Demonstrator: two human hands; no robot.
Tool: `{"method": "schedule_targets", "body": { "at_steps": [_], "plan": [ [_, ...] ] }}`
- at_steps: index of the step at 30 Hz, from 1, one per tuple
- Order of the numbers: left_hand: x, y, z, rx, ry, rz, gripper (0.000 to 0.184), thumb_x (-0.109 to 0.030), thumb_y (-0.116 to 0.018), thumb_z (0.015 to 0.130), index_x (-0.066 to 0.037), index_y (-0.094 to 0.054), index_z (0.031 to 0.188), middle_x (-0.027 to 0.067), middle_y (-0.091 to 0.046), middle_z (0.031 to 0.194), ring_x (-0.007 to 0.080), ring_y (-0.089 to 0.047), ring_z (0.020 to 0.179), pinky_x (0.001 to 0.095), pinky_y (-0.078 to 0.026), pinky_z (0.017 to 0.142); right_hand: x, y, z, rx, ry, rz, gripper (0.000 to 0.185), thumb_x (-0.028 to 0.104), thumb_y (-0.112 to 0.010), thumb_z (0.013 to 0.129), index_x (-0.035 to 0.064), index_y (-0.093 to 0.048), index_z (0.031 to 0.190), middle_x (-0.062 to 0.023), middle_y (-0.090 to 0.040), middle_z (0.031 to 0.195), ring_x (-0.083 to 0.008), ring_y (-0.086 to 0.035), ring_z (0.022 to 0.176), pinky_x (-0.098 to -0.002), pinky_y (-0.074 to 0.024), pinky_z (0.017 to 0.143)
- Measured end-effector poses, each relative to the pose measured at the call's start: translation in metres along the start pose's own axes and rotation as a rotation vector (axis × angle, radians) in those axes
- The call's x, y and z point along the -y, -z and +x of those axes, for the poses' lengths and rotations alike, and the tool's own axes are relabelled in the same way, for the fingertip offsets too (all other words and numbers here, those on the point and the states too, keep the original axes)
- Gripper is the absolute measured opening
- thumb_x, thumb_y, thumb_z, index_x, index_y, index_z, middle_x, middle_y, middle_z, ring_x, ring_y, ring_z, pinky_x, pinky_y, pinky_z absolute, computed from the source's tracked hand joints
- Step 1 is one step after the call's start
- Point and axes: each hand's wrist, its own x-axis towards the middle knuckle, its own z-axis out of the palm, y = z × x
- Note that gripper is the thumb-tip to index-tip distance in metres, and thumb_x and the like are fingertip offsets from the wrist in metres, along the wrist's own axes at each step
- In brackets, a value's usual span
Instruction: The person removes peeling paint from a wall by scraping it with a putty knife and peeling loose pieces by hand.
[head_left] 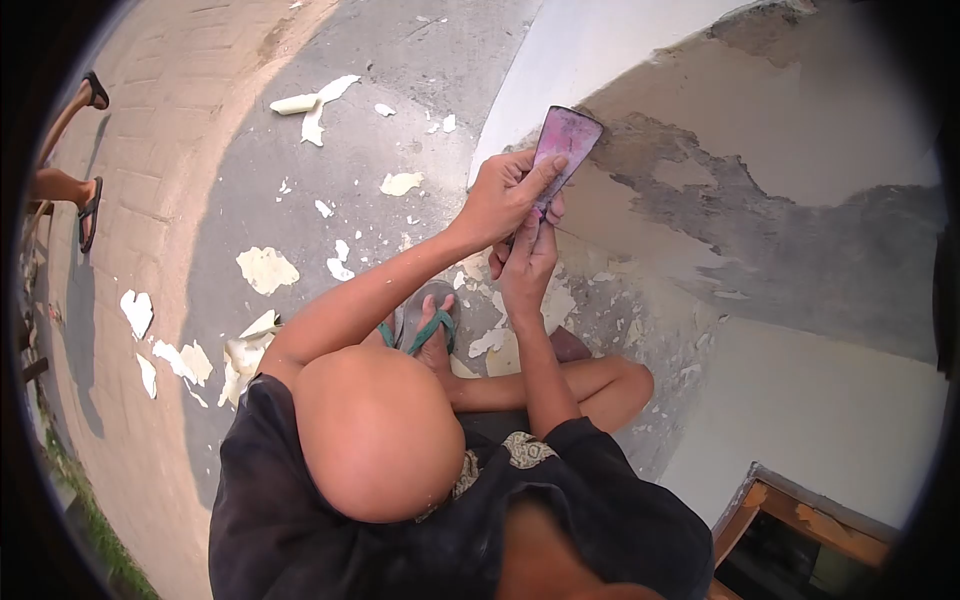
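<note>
Both hands hold a scraper (570,135), its wide blade stained pink and purple and pointing up toward the wall. My left hand (505,200) is closed round the blade's lower part, the thumb lying on its face. Just below, my right hand (530,262) is wrapped round the narrow handle end, which the fingers mostly hide. Beyond the blade is the wall (690,190), where white paint has come away and rough grey and brown patches show. From this angle I cannot tell whether the blade's edge touches the wall.
Peeled paint flakes (267,270) litter the grey floor (400,60), with a curled strip (312,105) farther off. My sandalled foot (432,330) is below my hands. Another person's legs (62,186) show at far left. A wooden frame (800,515) stands at lower right.
</note>
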Motion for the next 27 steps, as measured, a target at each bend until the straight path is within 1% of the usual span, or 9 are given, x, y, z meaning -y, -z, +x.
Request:
{"method": "schedule_targets", "body": {
  "at_steps": [6, 8, 11, 12, 15, 17, 22, 25, 27],
  "plan": [
    [-0.002, -0.001, 0.0, -0.03, -0.076, 0.009, 0.034, -0.03, -0.053, 0.098, 0.001, -0.064, 0.091, 0.0018, -0.062, 0.067, 0.0047, -0.056, 0.059, 0.0203, -0.045, 0.054, 0.005, -0.004, 0.002, 0.034, 0.008, 0.032, 0.037, 0.037, -0.035, 0.103, 0.0019, -0.048, 0.105, 0.0024, -0.04, 0.057, -0.0055, -0.037, 0.041, -0.0219, -0.0314, 0.036],
    [0.0, -0.006, 0.0, -0.035, -0.013, 0.0, 0.033, -0.03, -0.054, 0.098, 0.001, -0.064, 0.091, 0.0019, -0.062, 0.068, 0.0048, -0.056, 0.06, 0.0208, -0.045, 0.054, 0.007, 0.003, 0.0, 0.034, 0.002, 0.02, 0.037, 0.036, -0.034, 0.104, 0.0018, -0.049, 0.104, 0.0024, -0.04, 0.056, -0.0053, -0.038, 0.04, -0.0218, -0.0315, 0.035],
    [0.007, -0.008, -0.005, -0.085, -0.092, 0.01, 0.034, -0.031, -0.054, 0.098, 0.0, -0.063, 0.089, 0.0024, -0.062, 0.066, 0.0055, -0.056, 0.058, 0.0208, -0.045, 0.053, 0.0, 0.009, -0.001, 0.064, 0.013, -0.019, 0.036, 0.035, -0.034, 0.104, 0.0024, -0.048, 0.102, 0.0017, -0.042, 0.057, -0.0056, -0.038, 0.041, -0.0218, -0.0322, 0.036],
    [0.003, -0.01, -0.006, -0.076, -0.065, -0.019, 0.034, -0.031, -0.054, 0.098, 0.0, -0.062, 0.087, 0.0018, -0.062, 0.066, 0.0051, -0.056, 0.058, 0.0205, -0.045, 0.053, 0.006, 0.008, 0.002, 0.044, 0.034, -0.03, 0.035, 0.035, -0.034, 0.104, 0.0026, -0.048, 0.101, 0.0017, -0.042, 0.057, -0.0056, -0.038, 0.041, -0.0218, -0.0321, 0.036],
    [-0.011, -0.012, 0.002, -0.043, -0.141, 0.014, 0.034, -0.031, -0.054, 0.098, 0.0, -0.062, 0.086, 0.0021, -0.061, 0.066, 0.0054, -0.056, 0.059, 0.0208, -0.046, 0.054, 0.015, 0.007, 0.0, 0.026, 0.052, -0.032, 0.035, 0.035, -0.035, 0.104, 0.0026, -0.048, 0.101, 0.0013, -0.042, 0.057, -0.0057, -0.038, 0.041, -0.0217, -0.0316, 0.036],
    [-0.013, -0.018, 0.001, -0.045, -0.05, -0.02, 0.033, -0.03, -0.054, 0.098, 0.0, -0.062, 0.087, 0.0018, -0.061, 0.067, 0.0054, -0.057, 0.06, 0.0201, -0.045, 0.054, 0.016, 0.012, 0.014, 0.057, 0.091, 0.022, 0.036, 0.034, -0.035, 0.104, 0.0018, -0.049, 0.105, 0.0009, -0.043, 0.058, -0.0056, -0.038, 0.041, -0.0217, -0.0312, 0.035],
    [0.004, -0.01, 0.004, -0.053, -0.128, 0.034, 0.034, -0.031, -0.054, 0.098, 0.001, -0.063, 0.086, 0.0018, -0.061, 0.066, 0.0058, -0.056, 0.059, 0.0196, -0.045, 0.053, 0.01, 0.008, -0.001, 0.009, 0.023, -0.054, 0.033, 0.033, -0.035, 0.104, 0.0022, -0.049, 0.1, 0.0006, -0.043, 0.057, -0.0056, -0.039, 0.04, -0.022, -0.0306, 0.036],
    [-0.009, -0.019, 0.0, -0.054, -0.062, 0.005, 0.036, -0.032, -0.054, 0.098, 0.001, -0.063, 0.086, 0.0021, -0.061, 0.065, 0.0062, -0.056, 0.058, 0.0199, -0.045, 0.053, 0.019, 0.016, 0.011, 0.079, 0.093, 0.013, 0.036, 0.033, -0.034, 0.104, 0.0007, -0.05, 0.11, 0.001, -0.043, 0.056, -0.0056, -0.04, 0.04, -0.0219, -0.0305, 0.035],
    [-0.003, -0.016, -0.003, -0.066, -0.1, 0.015, 0.036, -0.032, -0.054, 0.097, 0.001, -0.063, 0.086, 0.0023, -0.061, 0.065, 0.0066, -0.056, 0.057, 0.0202, -0.045, 0.053, 0.015, 0.015, 0.005, 0.082, 0.043, -0.015, 0.036, 0.034, -0.034, 0.104, 0.0012, -0.05, 0.105, 0.0014, -0.042, 0.055, -0.0057, -0.039, 0.04, -0.0215, -0.0307, 0.034]
  ]
}}
